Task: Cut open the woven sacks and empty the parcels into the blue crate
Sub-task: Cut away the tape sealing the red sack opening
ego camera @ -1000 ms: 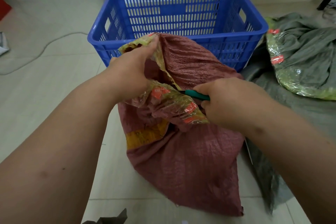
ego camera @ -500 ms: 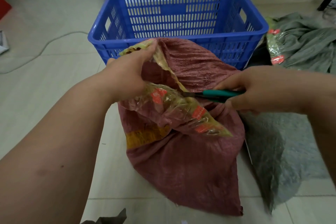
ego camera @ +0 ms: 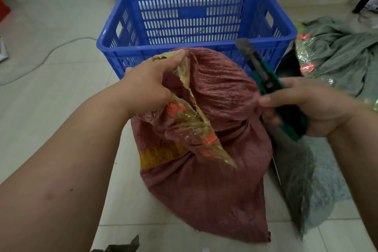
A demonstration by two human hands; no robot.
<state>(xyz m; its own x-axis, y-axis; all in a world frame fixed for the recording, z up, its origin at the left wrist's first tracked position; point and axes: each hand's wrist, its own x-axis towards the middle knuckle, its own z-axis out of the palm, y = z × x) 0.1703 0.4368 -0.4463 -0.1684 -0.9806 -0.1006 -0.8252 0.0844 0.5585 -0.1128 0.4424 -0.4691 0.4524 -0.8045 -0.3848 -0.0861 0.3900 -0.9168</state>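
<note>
The red sack [ego camera: 206, 149] stands on the floor, right in front of the blue crate [ego camera: 194, 20], which looks empty. Its taped top [ego camera: 190, 127] is pulled up by the left hand [ego camera: 147, 88], whose fingers pinch the edge. Half a second ago the green knife [ego camera: 268, 84] was cutting at the tape; now the right hand [ego camera: 304, 106], fingers curled round it, has lifted it clear, blade up. The cut looks done, so tipping comes next. 2 grey sacks [ego camera: 337, 53] lie to the right.
</note>
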